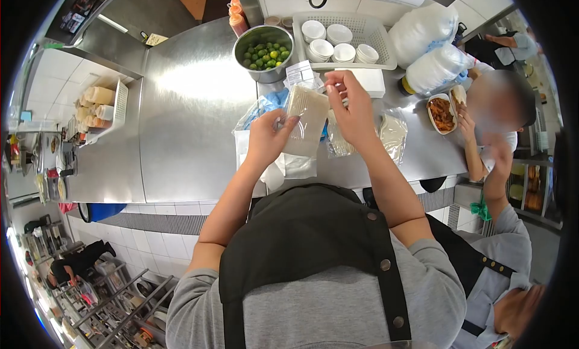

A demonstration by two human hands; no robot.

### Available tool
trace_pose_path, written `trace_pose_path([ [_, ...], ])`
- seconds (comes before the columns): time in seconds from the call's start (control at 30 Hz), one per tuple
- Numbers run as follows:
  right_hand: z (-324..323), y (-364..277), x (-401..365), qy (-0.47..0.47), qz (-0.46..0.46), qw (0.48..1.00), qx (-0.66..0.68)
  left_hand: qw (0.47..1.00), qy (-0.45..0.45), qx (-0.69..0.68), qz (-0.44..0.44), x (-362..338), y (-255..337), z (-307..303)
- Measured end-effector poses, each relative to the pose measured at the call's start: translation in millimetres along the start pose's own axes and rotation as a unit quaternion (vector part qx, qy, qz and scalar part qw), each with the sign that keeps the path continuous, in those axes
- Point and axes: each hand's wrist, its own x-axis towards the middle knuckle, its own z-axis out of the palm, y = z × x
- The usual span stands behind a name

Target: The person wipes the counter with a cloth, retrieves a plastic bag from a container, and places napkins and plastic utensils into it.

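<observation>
I hold a clear plastic bag (306,117) with pale contents above a steel counter (181,114). My left hand (265,138) grips the bag's lower left side. My right hand (353,105) pinches the bag's top right edge, fingers closed on the plastic. Under the bag lie white paper and a blue plastic sheet (268,105). Two more filled clear bags (393,135) rest on the counter just right of my right wrist.
A metal bowl of green limes (263,52) and a white basket of small white cups (341,38) stand at the back. Large white bags (431,44) sit at the right. Another person (497,126) leans near a dish of food (442,114). A tray of rolls (99,105) is left.
</observation>
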Motion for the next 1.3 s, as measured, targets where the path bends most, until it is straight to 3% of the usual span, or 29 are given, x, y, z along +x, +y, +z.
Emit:
trace_pose_path([
  [0.1, 5, 12, -17, -0.075, 0.029, 0.990, -0.118, 0.998, 0.018, 0.042, 0.036, 0, 1, -2],
  [0.2, 14, 32, -23, -0.107, 0.016, 0.988, -0.109, 0.999, 0.004, 0.039, 0.025, -5, 5, 0],
  [0.3, 8, 40, -11, -0.128, -0.096, 0.975, -0.152, 0.999, -0.019, 0.038, -0.008, -6, -5, -2],
  [0.4, -12, 42, 15, -0.121, -0.135, 0.960, -0.213, 0.998, -0.052, 0.011, -0.031, -6, -4, -21],
  [0.43, -14, 39, 17, -0.146, -0.099, 0.965, -0.192, 0.992, -0.107, 0.022, -0.059, -3, -3, -31],
  [0.5, -17, 35, 22, -0.198, -0.029, 0.968, -0.151, 0.987, -0.133, -0.045, -0.081, 2, -19, -42],
  [0.53, -17, 35, 23, -0.232, 0.055, 0.970, -0.038, 0.982, -0.146, -0.079, -0.091, 6, -21, -49],
  [0.6, -19, 37, 22, -0.283, 0.220, 0.915, 0.186, 0.977, -0.167, -0.088, -0.103, 9, -30, -67],
  [0.7, -21, 41, 22, -0.307, 0.220, 0.906, 0.191, 0.959, -0.180, -0.204, -0.081, 7, -58, -77],
  [0.77, -13, 53, 14, -0.134, 0.147, 0.974, 0.111, 0.960, -0.169, -0.203, -0.092, 3, -63, -81],
  [0.83, -7, 37, 8, 0.003, 0.074, 0.997, 0.014, 0.964, -0.161, -0.185, -0.102, 0, -65, -84],
  [0.93, 1, 0, -16, -0.120, -0.008, 0.991, 0.060, 0.970, -0.158, -0.150, -0.110, -7, -72, -87],
  [0.97, -2, -18, -19, -0.216, 0.017, 0.976, 0.013, 0.970, -0.160, -0.149, -0.107, -8, -68, -83],
  [1.07, 22, 20, -38, -0.253, 0.020, 0.965, -0.072, 0.968, -0.176, -0.148, -0.100, -10, -53, -74],
  [1.17, 27, 43, -49, -0.313, 0.117, 0.943, 0.004, 0.963, -0.218, -0.112, -0.111, -18, -52, -67],
  [1.3, 23, 43, -58, -0.343, 0.323, 0.860, 0.198, 0.959, -0.230, -0.059, -0.156, -27, -63, -67],
])
